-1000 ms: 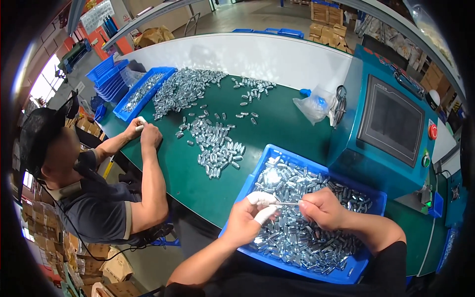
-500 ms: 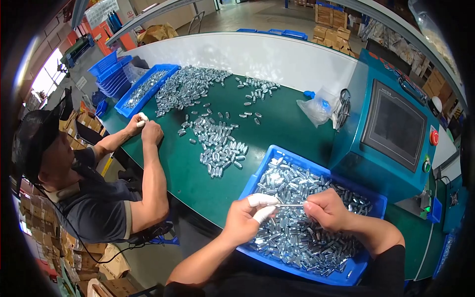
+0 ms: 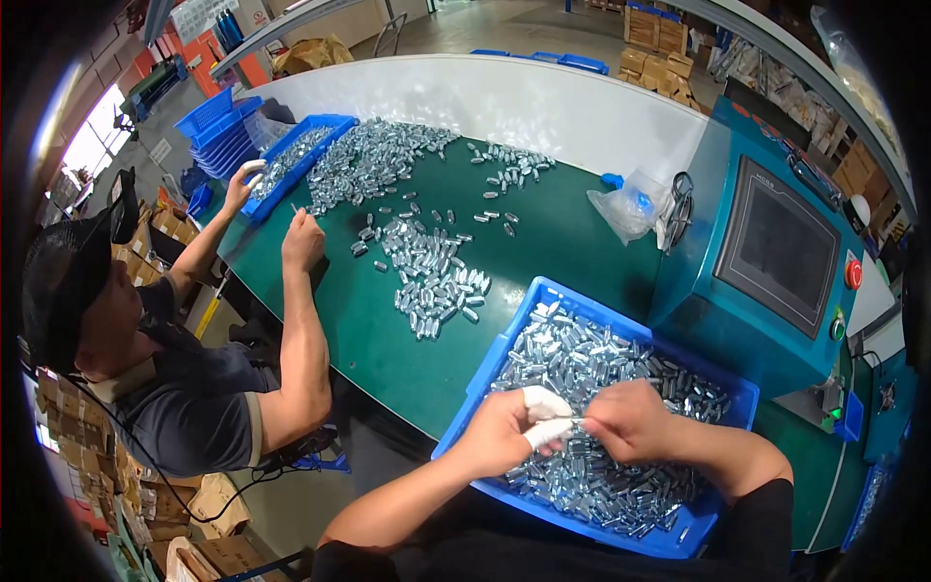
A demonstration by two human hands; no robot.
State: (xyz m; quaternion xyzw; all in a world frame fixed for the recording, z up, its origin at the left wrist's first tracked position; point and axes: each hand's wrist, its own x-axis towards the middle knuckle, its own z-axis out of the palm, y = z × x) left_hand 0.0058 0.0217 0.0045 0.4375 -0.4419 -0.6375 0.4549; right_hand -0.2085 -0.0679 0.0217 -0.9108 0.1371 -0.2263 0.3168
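My left hand (image 3: 499, 435), with white covers on its thumb and index finger, is closed in a pinch at one end of a thin metal rod (image 3: 579, 420). What small piece, if any, sits between those fingertips is hidden. My right hand (image 3: 628, 422) grips the rod's other end in a fist, knuckles up. The two hands nearly meet above a blue tray (image 3: 485, 373), which is filled with shiny small metal cylinders (image 3: 572, 354).
A co-worker (image 3: 194, 388) sits at the left beside the green table (image 3: 373, 373). Loose metal cylinders (image 3: 432, 276) lie in heaps between us. A teal machine with a screen (image 3: 776, 247) stands right of my tray. A plastic bag (image 3: 628, 211) lies behind it.
My hands have come closer together, my right fist turning over, so less of the rod shows. The co-worker's hands have moved apart, the left one toward the far blue tray.
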